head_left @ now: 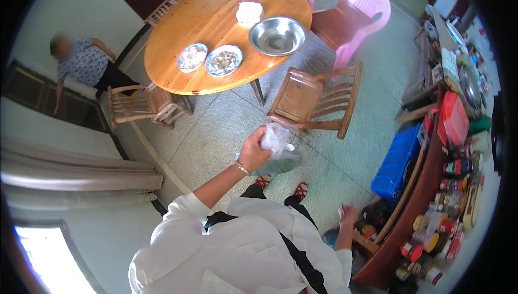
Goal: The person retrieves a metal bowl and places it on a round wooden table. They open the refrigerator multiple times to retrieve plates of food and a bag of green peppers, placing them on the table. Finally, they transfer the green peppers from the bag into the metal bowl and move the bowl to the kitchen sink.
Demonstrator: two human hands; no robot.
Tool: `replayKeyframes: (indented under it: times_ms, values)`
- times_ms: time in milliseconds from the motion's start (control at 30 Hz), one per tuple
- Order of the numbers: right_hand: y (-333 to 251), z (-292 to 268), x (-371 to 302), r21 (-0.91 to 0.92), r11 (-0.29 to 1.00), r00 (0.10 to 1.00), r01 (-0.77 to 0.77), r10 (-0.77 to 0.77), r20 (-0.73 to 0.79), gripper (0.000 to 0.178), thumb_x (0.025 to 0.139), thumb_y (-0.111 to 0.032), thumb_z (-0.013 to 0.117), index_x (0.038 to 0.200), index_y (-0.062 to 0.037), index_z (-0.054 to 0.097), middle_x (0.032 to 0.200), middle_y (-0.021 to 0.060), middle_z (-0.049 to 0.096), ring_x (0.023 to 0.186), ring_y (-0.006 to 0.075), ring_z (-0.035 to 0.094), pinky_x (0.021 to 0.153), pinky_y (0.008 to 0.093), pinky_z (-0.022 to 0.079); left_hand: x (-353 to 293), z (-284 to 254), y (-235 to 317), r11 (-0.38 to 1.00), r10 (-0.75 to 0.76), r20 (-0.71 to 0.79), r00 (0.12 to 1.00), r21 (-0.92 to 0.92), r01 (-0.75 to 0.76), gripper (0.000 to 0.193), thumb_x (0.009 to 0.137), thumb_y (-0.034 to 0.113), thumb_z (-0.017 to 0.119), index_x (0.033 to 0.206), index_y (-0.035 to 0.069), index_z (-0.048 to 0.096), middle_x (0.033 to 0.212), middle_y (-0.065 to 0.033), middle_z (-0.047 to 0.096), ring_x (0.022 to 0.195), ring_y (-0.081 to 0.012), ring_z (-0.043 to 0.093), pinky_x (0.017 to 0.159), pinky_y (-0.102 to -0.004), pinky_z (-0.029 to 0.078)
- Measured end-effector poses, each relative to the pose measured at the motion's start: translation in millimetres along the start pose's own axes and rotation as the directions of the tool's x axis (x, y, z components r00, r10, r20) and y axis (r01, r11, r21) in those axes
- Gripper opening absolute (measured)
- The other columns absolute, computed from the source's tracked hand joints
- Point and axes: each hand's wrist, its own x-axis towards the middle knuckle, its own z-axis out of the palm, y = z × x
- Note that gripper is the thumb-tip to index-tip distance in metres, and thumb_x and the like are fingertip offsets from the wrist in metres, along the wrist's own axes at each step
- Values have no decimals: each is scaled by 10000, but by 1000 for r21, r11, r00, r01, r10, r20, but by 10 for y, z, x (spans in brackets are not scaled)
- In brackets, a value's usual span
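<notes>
Clearly, the left hand (253, 151) clamps a crumpled, filmy plastic bag (277, 140), apart from the right hand (348, 215), whose grip I cannot tell.

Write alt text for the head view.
A plastic bag hangs in the left grip of a person in white; the right grip hangs near a cluttered counter. Ahead, a round wooden table bears two plates and a metal bowl, with another person at left.

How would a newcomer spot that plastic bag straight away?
Start at the big wooden table, then find the brown chair at its near right. Just below in view, the left hand holds the plastic bag, crumpled and translucent, unlike the solid wood.
</notes>
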Motion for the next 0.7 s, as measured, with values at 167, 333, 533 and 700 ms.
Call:
replayKeyframes:
  times_ms: [167, 333, 533, 700]
  values:
    - [-246, 2114, 559, -530, 767, 928, 361, -241, 283, 539, 794, -197, 560, 1234, 26, 341, 1063, 125, 475, 890, 232, 535, 664, 369, 503, -330, 51, 136, 993, 6, -197, 980, -112, -29, 537, 639, 5, 716, 1115, 50, 472, 1016, -36, 549, 939, -124, 519, 810, -272, 435]
    - [-302, 3194, 1213, -658, 383, 756, 648, -427, 496, 617, 760, -237, 608, 1235, 43, 331, 1007, 142, 516, 805, 183, 530, 601, 301, 461, -563, 130, 596, 1000, -18, -241, 970, 8, 21, 647, 612, 79, 755, 1173, 71, 432, 957, -12, 530, 913, -127, 510, 808, -282, 422]
    - [-367, 3757, 710, -692, 552, 881, 465, -209, 425, 232, 720, -115, 624, 875, 22, 521, 673, 108, 554, 470, 198, 509, 394, 323, 421, -863, 103, 715, 998, -36, -167, 985, -47, 28, 765, 625, -38, 639, 1282, 100, 272, 1077, -33, 457, 1027, -147, 451, 903, -307, 358]
    - [-361, 3611, 824, -631, 668, 902, 394, -147, 407, 283, 710, -129, 627, 883, 53, 497, 620, 122, 533, 364, 176, 445, 281, 317, 335, -946, 111, 637, 927, 23, -173, 985, -365, -86, 764, 594, -50, 512, 1293, 43, 216, 1126, -67, 388, 1098, -170, 376, 940, -303, 286]
